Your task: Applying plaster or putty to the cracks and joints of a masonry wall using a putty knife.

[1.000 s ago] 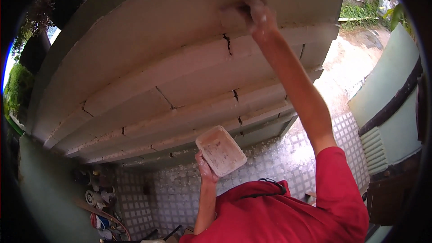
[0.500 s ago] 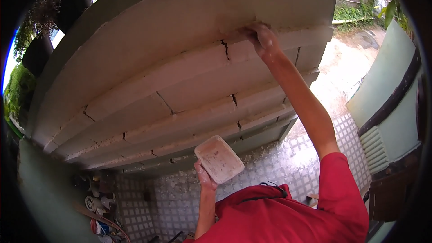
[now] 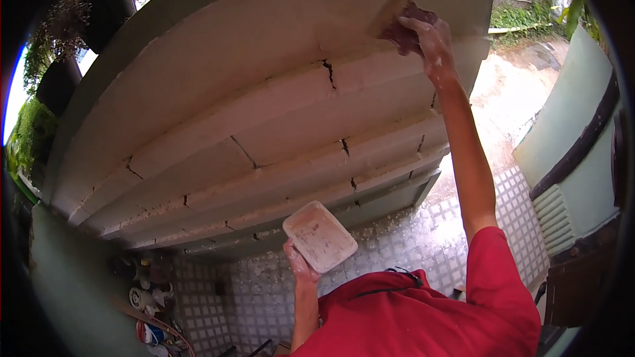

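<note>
Clasping a tray point(image 3: 335, 225) in the left hand point(image 3: 299, 264) and gripping a pale-edged applicator point(image 3: 397, 10) in the right hand point(image 3: 433, 43), apparently smoothing the stepped surface point(image 3: 264, 46), probably needing even pressure next.

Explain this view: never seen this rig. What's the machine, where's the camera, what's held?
There's no machine: a person in a red shirt works bare-handed. The picture comes from the left one of two fisheye cameras on the person's head, so straight edges bend near the rim.

The left hand holds a pale, smeared tub. The right hand, with whitish smears, holds a pale-edged, dark reddish tool up by a large stepped surface; I can't tell whether they touch. That surface has dark cracks. Below lies a tiled floor with pale specks.
</note>
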